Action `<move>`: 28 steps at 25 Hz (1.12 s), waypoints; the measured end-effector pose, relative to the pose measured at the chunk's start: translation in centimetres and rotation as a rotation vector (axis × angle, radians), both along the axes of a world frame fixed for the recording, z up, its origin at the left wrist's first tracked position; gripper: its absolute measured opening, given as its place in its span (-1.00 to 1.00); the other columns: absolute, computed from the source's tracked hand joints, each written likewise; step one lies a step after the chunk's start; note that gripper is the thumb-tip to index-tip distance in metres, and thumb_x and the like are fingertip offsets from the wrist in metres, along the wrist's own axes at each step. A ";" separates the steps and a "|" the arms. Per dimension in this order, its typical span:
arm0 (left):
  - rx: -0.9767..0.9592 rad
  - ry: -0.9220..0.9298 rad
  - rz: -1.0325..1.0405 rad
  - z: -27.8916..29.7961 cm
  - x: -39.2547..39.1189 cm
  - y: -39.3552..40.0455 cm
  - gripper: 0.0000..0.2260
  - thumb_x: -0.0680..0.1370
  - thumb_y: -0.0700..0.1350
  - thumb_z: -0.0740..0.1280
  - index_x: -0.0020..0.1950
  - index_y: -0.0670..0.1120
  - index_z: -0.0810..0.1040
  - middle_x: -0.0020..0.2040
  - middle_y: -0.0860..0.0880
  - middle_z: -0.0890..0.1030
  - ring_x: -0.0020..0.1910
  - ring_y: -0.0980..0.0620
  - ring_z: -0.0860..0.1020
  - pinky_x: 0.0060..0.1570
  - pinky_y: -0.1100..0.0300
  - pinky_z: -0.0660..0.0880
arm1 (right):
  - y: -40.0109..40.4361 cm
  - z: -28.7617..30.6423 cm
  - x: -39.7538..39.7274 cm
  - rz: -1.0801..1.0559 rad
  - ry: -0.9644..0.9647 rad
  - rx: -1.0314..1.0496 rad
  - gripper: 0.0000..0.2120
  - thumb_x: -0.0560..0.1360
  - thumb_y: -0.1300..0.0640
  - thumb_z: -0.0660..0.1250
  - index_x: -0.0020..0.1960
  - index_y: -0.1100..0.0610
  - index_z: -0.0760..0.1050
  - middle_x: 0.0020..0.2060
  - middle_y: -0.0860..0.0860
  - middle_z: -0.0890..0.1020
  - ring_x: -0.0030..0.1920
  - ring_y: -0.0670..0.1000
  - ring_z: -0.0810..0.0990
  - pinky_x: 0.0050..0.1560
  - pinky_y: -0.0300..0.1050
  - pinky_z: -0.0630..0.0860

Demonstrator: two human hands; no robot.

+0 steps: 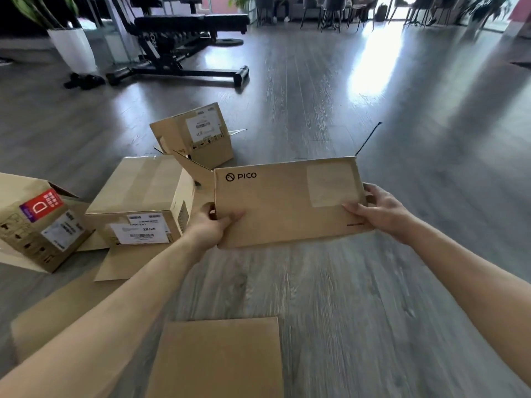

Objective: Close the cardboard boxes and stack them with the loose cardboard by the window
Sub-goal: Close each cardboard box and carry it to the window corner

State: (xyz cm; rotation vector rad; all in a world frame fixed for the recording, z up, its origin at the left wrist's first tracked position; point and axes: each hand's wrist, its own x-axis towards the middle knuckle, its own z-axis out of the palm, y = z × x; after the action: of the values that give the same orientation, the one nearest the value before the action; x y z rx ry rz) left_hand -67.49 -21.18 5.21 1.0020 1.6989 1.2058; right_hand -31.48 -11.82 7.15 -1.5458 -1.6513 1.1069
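Slippage looked the likeliest trouble: the left hand [214, 222] and right hand [376, 209] each kept a grip on only an end of the PICO box [287, 201] at mid-frame. Its end flaps [195, 168] stood open and could snag.

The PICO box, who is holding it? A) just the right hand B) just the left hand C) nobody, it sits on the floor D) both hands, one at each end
D: the left hand grips the near left corner of the PICO box and the right hand holds its right end, so the box is held up between them above the floor.
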 end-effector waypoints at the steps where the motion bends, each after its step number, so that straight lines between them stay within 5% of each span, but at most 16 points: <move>1: 0.042 0.012 0.006 -0.3 0.2 0.1 -0.62 0.43 0.02 0.57 0.19 0.00 0.57 0.05 0.06 0.68 -0.01 0.12 0.64 -0.14 0.25 0.57 | 0.1 -0.1 0.2 0.006 -0.012 0.036 -0.34 0.41 -0.02 0.55 0.43 0.02 0.39 0.10 -0.07 0.63 -0.08 -0.20 0.66 -0.20 -0.32 0.56; 4: 0.115 0.036 0.023 -1.2 0.5 0.4 -0.59 0.40 -0.04 0.60 0.21 0.05 0.60 0.02 0.15 0.69 -0.03 0.17 0.65 -0.08 0.20 0.57 | 0.0 -1.4 0.1 -0.031 -0.069 0.106 -0.36 0.39 0.07 0.58 0.39 0.04 0.39 0.14 -0.03 0.61 0.01 -0.08 0.63 -0.04 -0.18 0.58; 7: 0.104 0.102 0.055 -2.3 0.5 0.4 -0.60 0.38 -0.07 0.61 0.17 0.10 0.61 -0.06 0.21 0.67 -0.17 0.28 0.64 -0.26 0.33 0.53 | -0.5 -3.4 -0.5 -0.066 -0.093 0.154 -0.30 0.36 0.07 0.60 0.40 0.02 0.37 0.14 -0.03 0.61 0.08 0.04 0.63 0.12 0.02 0.57; 12: -0.041 0.376 0.125 -6.7 -0.3 -1.7 -0.73 0.49 -0.11 0.51 0.18 0.03 0.65 0.04 0.06 0.68 0.01 -0.05 0.65 -0.03 0.07 0.55 | -2.3 -8.4 -2.0 -0.091 -0.091 0.178 -0.28 0.35 0.06 0.60 0.43 -0.08 0.37 0.04 -0.17 0.59 -0.07 -0.17 0.60 -0.17 -0.40 0.47; 17: -0.155 0.396 0.156 -10.8 -0.5 -4.2 -0.74 0.54 -0.12 0.47 0.23 -0.05 0.67 0.12 -0.07 0.70 0.10 -0.07 0.64 -0.03 0.16 0.46 | -4.9 -13.4 -2.9 -0.161 -0.132 0.097 -0.40 0.44 0.11 0.53 0.43 -0.06 0.41 0.05 -0.09 0.63 -0.02 -0.02 0.63 0.03 -0.10 0.57; 21: -0.453 0.331 0.172 -13.8 0.0 -5.0 -0.72 0.56 0.02 0.44 0.20 -0.09 0.66 0.06 -0.15 0.69 -0.03 -0.14 0.62 -0.11 0.13 0.47 | -6.4 -16.4 -2.5 -0.239 -0.165 -0.149 -0.65 0.49 -0.07 0.46 0.26 -0.07 0.56 0.09 -0.07 0.69 -0.03 -0.02 0.64 0.02 -0.06 0.58; 26: -0.546 0.336 0.122 -15.0 0.0 -5.0 -0.64 0.61 0.06 0.36 0.31 -0.13 0.60 0.20 -0.22 0.64 0.19 -0.22 0.58 0.16 0.02 0.52 | -6.6 -16.6 -1.9 -0.227 -0.123 -0.235 -0.54 0.52 -0.15 0.40 0.39 -0.10 0.48 0.16 -0.06 0.65 0.08 0.06 0.63 0.09 0.03 0.59; 28: -0.672 0.527 -0.028 -13.9 0.0 -5.3 -0.62 0.63 0.10 0.26 0.28 -0.14 0.58 0.24 -0.22 0.62 0.21 -0.21 0.57 0.09 0.07 0.50 | -7.1 -16.2 -1.8 -0.171 -0.236 -0.276 -0.46 0.52 -0.20 0.38 0.45 -0.05 0.42 0.20 -0.03 0.64 0.15 0.08 0.61 0.14 0.02 0.57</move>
State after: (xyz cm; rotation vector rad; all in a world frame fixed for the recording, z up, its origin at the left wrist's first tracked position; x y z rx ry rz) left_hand -67.54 -26.47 -8.73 0.9432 2.2619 0.2834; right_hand -33.30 -18.88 -9.02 -2.0224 -1.5252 1.1310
